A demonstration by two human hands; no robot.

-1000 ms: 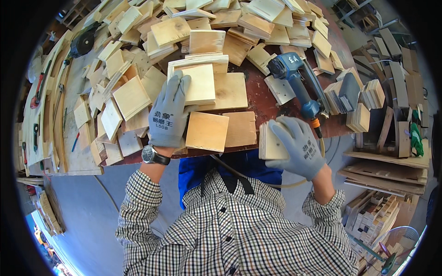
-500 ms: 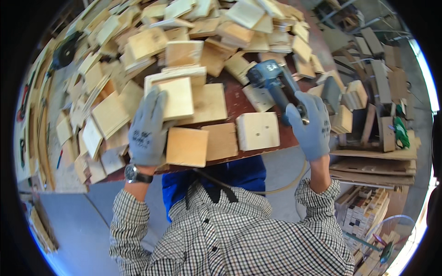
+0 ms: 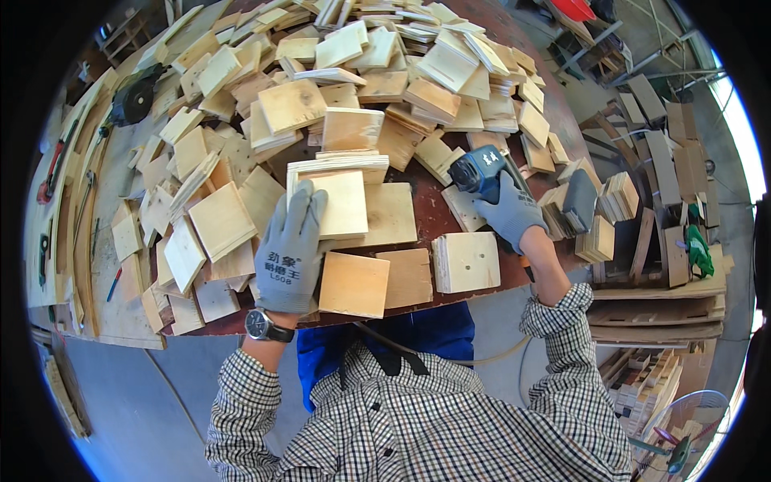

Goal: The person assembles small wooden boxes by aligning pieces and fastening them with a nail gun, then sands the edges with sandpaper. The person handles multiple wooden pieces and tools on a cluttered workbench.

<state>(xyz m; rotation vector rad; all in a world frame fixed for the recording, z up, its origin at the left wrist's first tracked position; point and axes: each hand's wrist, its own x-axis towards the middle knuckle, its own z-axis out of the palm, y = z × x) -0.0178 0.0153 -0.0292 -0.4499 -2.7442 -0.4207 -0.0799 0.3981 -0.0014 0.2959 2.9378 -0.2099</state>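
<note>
Both hands wear grey gloves. My left hand (image 3: 291, 249) lies with its fingers stretched along the left edge of a pale square wooden board (image 3: 344, 202), its thumb near the board's lower edge. This board tops a small stack leaning on a larger flat board (image 3: 393, 215). A dark blue-green nail gun (image 3: 485, 166) sits at the right of the table, my right hand (image 3: 511, 213) closed around its handle. Between the hands, near the front edge, are a tan square board (image 3: 354, 286), a brownish board (image 3: 407, 278) and a pale block of stacked boards (image 3: 467, 263).
A large heap of loose wooden squares (image 3: 293, 107) covers the back and left of the dark red table (image 3: 424, 173). A black tool (image 3: 138, 95) and long wooden strips (image 3: 90, 201) lie at far left. Short board stacks (image 3: 618, 198) stand right, beside cardboard sheets (image 3: 658, 312).
My right hand has closed around the nail gun's handle; before, it was open beside it. The nail gun's head has turned and settled lower. My left hand stays at the board.
</note>
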